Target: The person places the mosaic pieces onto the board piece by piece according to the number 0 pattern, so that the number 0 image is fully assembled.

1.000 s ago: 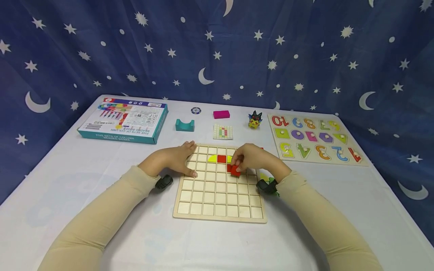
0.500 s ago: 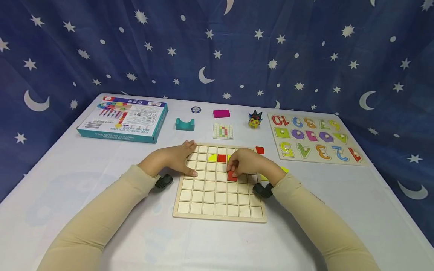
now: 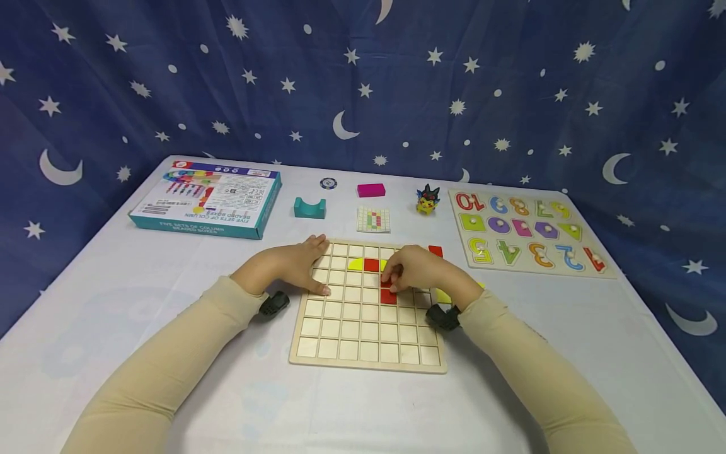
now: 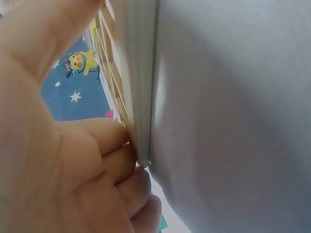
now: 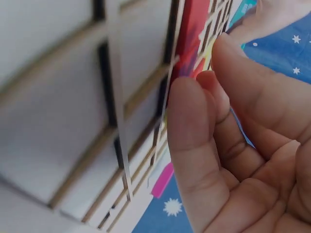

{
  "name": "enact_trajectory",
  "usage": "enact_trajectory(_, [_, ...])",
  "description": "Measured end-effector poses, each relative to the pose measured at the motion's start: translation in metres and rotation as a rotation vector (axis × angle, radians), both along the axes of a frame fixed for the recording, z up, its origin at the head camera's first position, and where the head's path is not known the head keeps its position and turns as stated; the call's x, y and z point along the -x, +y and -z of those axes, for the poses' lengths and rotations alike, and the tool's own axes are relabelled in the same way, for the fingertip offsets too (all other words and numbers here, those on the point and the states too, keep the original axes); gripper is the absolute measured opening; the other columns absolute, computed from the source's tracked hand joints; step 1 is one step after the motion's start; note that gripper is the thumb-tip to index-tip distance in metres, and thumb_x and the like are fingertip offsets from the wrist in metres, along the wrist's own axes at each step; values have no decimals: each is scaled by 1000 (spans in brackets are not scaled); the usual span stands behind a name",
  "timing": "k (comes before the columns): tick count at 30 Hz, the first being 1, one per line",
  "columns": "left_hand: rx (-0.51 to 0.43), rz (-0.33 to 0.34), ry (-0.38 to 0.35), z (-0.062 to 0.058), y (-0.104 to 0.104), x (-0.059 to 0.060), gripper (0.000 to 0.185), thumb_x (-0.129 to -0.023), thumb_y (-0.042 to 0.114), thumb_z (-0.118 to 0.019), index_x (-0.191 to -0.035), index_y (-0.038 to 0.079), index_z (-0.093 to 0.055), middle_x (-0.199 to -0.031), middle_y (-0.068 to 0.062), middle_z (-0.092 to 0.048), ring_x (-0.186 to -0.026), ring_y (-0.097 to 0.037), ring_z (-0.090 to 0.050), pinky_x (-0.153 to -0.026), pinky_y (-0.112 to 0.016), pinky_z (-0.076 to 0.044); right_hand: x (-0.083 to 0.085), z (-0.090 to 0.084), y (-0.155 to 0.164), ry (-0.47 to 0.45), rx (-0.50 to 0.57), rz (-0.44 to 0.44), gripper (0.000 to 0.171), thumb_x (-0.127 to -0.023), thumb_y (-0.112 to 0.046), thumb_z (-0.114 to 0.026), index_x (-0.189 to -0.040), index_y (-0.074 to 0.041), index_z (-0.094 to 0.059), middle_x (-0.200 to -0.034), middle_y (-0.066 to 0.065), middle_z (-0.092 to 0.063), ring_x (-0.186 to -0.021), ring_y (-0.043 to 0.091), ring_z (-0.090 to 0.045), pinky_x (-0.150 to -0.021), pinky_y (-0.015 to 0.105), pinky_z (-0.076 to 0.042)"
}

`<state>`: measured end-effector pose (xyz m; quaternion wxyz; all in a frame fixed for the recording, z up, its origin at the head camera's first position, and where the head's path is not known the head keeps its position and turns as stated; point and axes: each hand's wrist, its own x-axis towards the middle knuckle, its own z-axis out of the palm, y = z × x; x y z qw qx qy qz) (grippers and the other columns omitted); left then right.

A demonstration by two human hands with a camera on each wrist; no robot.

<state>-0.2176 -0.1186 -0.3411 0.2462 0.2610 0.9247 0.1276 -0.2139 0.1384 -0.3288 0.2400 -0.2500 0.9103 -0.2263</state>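
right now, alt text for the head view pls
A person's right hand presses a red tile into a wooden grid board while the left hand rests flat on its left edge, on a white table.

Star-and-moon blue backdrop (image 3: 510,82) behind white table (image 3: 567,328). L to R at rear: teal bead box (image 3: 207,200), teal arch block (image 3: 309,208), poker chip (image 3: 328,183), pink block (image 3: 371,190), pattern card (image 3: 373,220), yellow toy figure (image 3: 427,200), number puzzle (image 3: 524,231).
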Motion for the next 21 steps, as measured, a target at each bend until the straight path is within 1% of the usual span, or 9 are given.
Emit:
enact_trajectory(5, [4,2,3,1,0,0,106,-77,49,-69,-145,-6,-8,-153,-21,0,-141,-36,0,-114,-48,-10,3,-8,7,4,3,18,17,-75,-6,-74,-92,-6,-70,-79,0,-62,-74,12,-53,-67,23,-45])
enact_trajectory(9, [11,3,4,2,0,1,106,-77,49,-69,-145,-6,-8,-153,-21,0,-141,-36,0,-114,-48,-10,7,-12,14,6,-1,12,19,-75,-5,-74,-94,-4,-70,-84,2,-66,-77,13,-56,-71,24,-48])
enact_trajectory(15, [12,7,8,2,0,2,107,-77,49,-69,-145,-6,-8,-153,-21,0,-141,-36,0,-114,-47,-10,15,-16,28,25,3,28,21,-77,-1,-70,-97,-2,-70,-86,5,-66,-77,14,-57,-69,25,-49])
enact_trajectory(21, [8,6,6,2,1,2,106,-77,49,-69,-145,-6,-8,-153,-21,-1,-141,-36,0,-114,-47,-10,28,-14,44,28,9,106,23,-79,0,-68,-102,-1,-69,-92,8,-67,-83,17,-58,-74,29,-50])
